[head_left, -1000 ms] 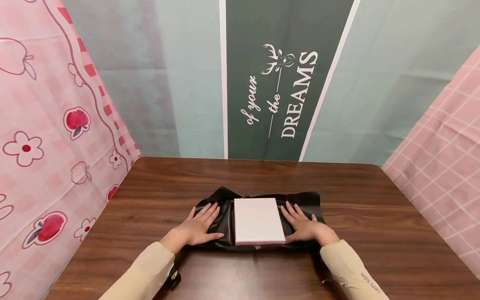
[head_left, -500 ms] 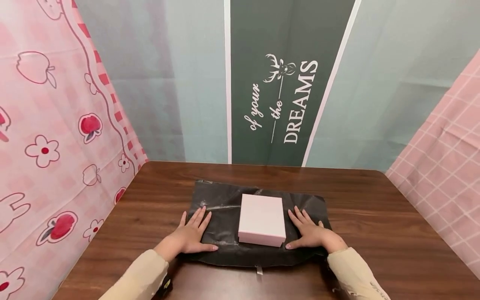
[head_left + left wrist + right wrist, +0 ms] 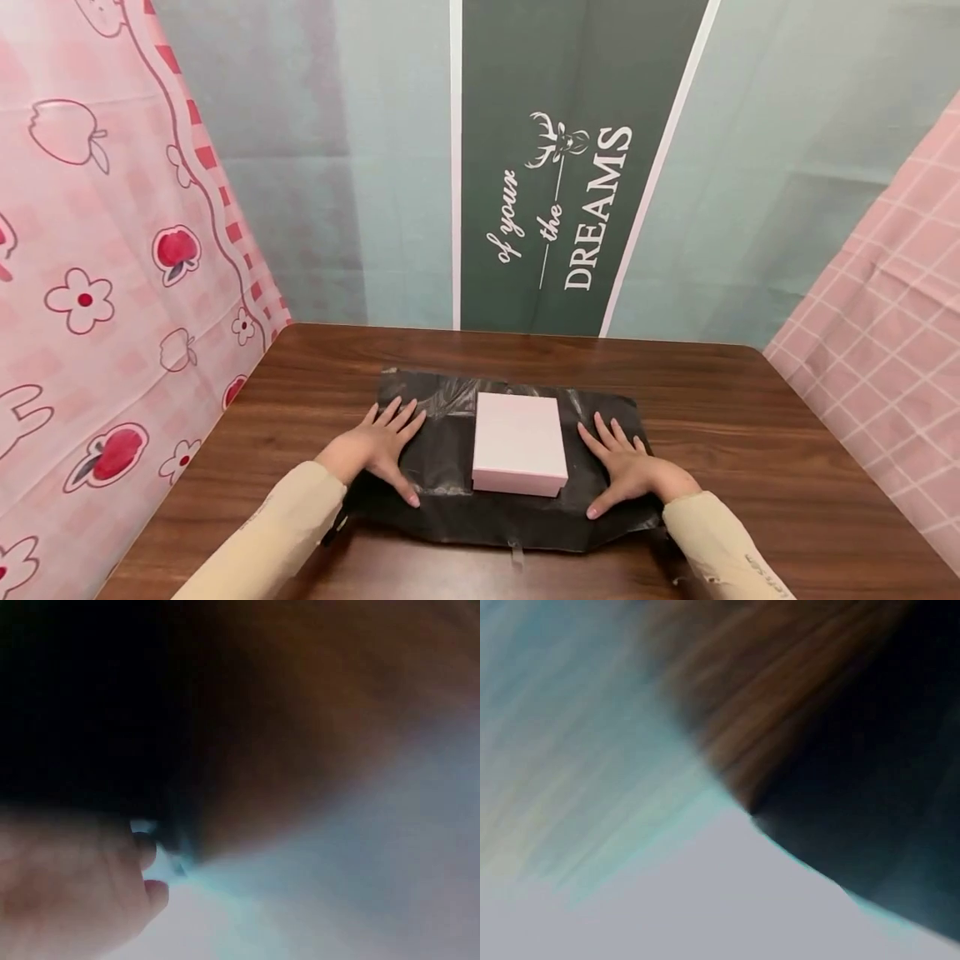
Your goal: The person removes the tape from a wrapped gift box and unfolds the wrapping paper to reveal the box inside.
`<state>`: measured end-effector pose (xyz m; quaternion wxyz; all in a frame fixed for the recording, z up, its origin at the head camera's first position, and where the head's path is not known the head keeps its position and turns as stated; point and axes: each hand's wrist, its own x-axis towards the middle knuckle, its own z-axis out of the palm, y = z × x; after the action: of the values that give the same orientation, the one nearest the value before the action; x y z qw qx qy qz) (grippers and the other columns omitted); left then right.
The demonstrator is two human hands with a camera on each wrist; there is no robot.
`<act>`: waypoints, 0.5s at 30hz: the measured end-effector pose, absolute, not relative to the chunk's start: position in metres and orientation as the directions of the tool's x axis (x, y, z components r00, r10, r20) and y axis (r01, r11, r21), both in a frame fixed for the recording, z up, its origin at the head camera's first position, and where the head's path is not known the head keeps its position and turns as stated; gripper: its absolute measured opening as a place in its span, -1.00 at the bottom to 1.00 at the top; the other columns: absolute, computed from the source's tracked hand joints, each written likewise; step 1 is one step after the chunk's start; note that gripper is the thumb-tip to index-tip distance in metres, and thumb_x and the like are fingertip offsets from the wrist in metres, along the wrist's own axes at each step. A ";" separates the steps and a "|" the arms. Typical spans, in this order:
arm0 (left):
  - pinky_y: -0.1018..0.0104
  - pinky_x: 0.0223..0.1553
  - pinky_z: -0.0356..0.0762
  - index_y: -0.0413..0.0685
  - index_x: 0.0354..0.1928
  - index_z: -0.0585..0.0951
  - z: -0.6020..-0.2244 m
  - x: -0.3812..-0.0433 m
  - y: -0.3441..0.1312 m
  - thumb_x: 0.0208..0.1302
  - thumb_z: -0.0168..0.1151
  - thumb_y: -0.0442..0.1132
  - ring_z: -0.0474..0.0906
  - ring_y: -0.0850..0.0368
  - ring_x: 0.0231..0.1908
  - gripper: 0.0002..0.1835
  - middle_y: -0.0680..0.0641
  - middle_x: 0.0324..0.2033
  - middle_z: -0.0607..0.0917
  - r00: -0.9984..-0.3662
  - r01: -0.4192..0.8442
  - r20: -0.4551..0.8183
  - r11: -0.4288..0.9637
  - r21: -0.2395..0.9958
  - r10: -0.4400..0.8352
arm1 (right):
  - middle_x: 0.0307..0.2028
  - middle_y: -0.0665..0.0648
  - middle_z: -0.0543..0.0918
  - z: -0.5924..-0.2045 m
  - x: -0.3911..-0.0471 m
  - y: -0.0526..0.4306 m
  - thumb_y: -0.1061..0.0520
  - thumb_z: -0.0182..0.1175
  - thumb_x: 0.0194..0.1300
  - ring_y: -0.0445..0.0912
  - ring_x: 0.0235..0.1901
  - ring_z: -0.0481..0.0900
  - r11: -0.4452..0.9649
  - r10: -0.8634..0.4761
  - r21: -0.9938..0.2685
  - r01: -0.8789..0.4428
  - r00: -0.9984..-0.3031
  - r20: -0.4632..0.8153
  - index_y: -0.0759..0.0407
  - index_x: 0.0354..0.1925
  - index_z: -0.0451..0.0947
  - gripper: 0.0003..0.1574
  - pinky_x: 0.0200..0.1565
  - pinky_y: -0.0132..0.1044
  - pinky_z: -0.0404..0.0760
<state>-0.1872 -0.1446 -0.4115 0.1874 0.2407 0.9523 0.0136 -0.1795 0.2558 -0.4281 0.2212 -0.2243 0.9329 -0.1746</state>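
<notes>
In the head view a pale pink lidded box sits on a black plastic sheet or flat bag spread over the table. My left hand lies at the sheet's left side, fingers spread away from me and thumb toward its front part. On the other side my right hand is spread over the plastic, fingertips a short way from the box. Neither hand touches the box. The left wrist view is blurred, with part of my left hand beside dark plastic. No hand shows in the blurred right wrist view.
A brown wood-grain table carries the sheet. Behind it hangs a grey-green curtain with white lettering. Patterned pink cloths hang on the left and right. A small pale tab sticks out at the sheet's front edge.
The black plastic was bunched around the box a second ago and now lies flatter and wider, reaching nearer to me. The box's front side has come into view. Both thumbs have swung toward me.
</notes>
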 end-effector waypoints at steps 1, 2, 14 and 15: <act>-0.18 0.33 -0.27 -0.03 0.49 -0.08 -0.415 -0.188 -0.147 -0.29 0.37 0.45 -0.33 -0.17 0.43 0.37 -0.15 0.47 -0.18 -0.810 0.449 -0.364 0.885 0.123 0.461 | 0.41 0.46 -0.39 -0.430 -0.181 0.258 -0.41 0.44 -0.24 0.42 0.35 -0.45 0.836 -0.501 -0.427 -0.345 -0.798 -0.336 0.23 0.48 -0.23 0.61 0.14 0.46 -0.32; -0.18 0.33 -0.26 -0.04 0.49 -0.09 -0.418 -0.188 -0.149 -0.28 0.37 0.45 -0.34 -0.17 0.43 0.37 -0.15 0.47 -0.19 -0.807 0.448 -0.365 0.884 0.132 0.463 | 0.42 0.43 -0.41 -0.433 -0.184 0.261 -0.44 0.42 -0.24 0.40 0.35 -0.46 0.834 -0.505 -0.424 -0.353 -0.798 -0.329 0.19 0.49 -0.25 0.62 0.15 0.45 -0.34; -0.28 0.28 -0.34 -0.11 0.48 -0.05 -0.432 -0.184 -0.154 0.05 0.08 0.47 -0.40 -0.32 0.39 0.15 -0.25 0.45 -0.18 -0.847 0.429 -0.214 0.863 0.265 0.487 | 0.38 0.55 -0.31 -0.435 -0.177 0.256 -0.33 0.18 0.18 0.46 0.33 -0.43 0.799 -0.449 -0.510 -0.319 -0.881 -0.151 0.38 0.43 -0.07 0.21 0.09 0.49 -0.37; -0.28 0.28 -0.33 -0.15 0.47 -0.02 -0.432 -0.183 -0.152 0.12 0.04 0.44 -0.38 -0.32 0.40 0.09 -0.28 0.44 -0.15 -0.851 0.430 -0.186 0.856 0.288 0.491 | 0.39 0.53 -0.31 -0.436 -0.176 0.253 -0.34 0.12 0.22 0.43 0.34 -0.44 0.806 -0.428 -0.506 -0.308 -0.893 -0.138 0.37 0.43 -0.07 0.17 0.10 0.48 -0.39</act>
<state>-0.1827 -0.1520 -0.4325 0.1276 0.2411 0.9547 0.1185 -0.1763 0.2529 -0.4356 0.1237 -0.1952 0.9421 -0.2431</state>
